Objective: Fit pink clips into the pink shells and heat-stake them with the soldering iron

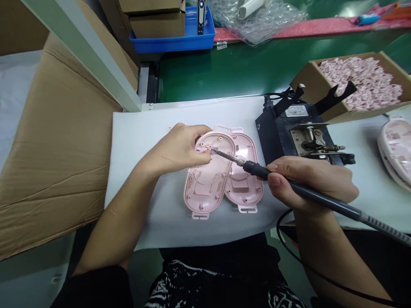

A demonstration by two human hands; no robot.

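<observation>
My right hand (311,182) grips a soldering iron (257,169) with a dark handle. Its metal tip meets the upper part of a pink oval plastic shell (205,184), close to my left thumb. My left hand (180,147) is closed on the shell's upper left edge, with the thumb over the inside and the other fingers partly hidden behind. Ribs, posts and small holes show inside the shell, which has a slotted tab at its lower end. A second pink shell (245,171) lies partly under the first one, to its right.
A black soldering station (272,132) with fork-shaped holders stands right of the shells. Behind it a carton (349,113) holds many small pink parts. More pink shells (398,147) sit at the right edge. Cardboard (58,141) and a pale post (96,55) border the left side.
</observation>
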